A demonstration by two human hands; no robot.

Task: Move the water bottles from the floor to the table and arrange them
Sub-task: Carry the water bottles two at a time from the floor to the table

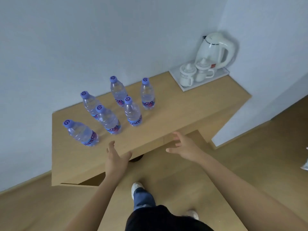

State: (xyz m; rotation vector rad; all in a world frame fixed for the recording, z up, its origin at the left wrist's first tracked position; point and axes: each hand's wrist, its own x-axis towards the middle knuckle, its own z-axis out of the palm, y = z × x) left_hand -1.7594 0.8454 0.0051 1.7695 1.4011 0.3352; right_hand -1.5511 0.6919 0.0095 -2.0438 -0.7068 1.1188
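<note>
Both hands out front, holding nothing: left hand (pixel 116 157) over the front edge of the table (pixel 183 110), fingers (pixel 111 145) straight and spread; right hand (pixel 183 147) just off that same edge, fingers loosely spread too. Six water bottles (pixel 132 112) with purple caps up on the table, all upright, in two loose rows of three toward its left half and well apart from the hands. Off at the table's far right corner: white tray (pixel 221 75) carrying a kettle (pixel 216 50) and two lidded cups (pixel 186 75).
</note>
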